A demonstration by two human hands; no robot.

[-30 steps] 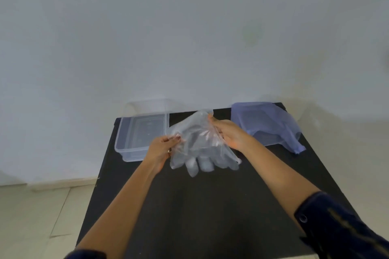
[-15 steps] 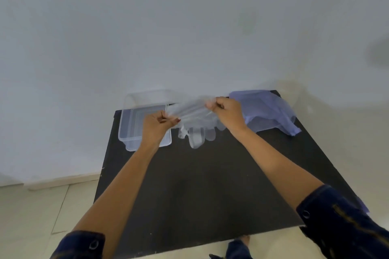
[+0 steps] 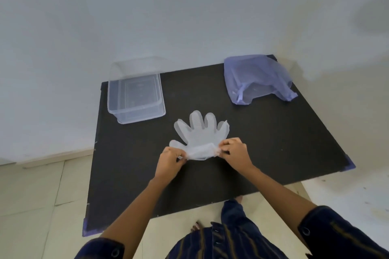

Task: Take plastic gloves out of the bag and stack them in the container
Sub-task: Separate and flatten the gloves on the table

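1. Lying flat on the dark surface, a clear plastic glove pointed its finger shapes away from the person, toward the wall.
2. The left hand pinched the glove's cuff at its left corner, fingers closed on the film.
3. The right hand pinched the opposite corner of the cuff in the same way, its fingers closed on the plastic, and the cuff edge looked folded over between the two hands.
4. A clear container stood at the far left corner of the surface, apart from the glove; whether anything lay inside could not be told.
5. A pale purple bag sat slumped at the far right corner, well apart from the container.
6. Dark striped sleeves covered both forearms near the bottom edge of the view.
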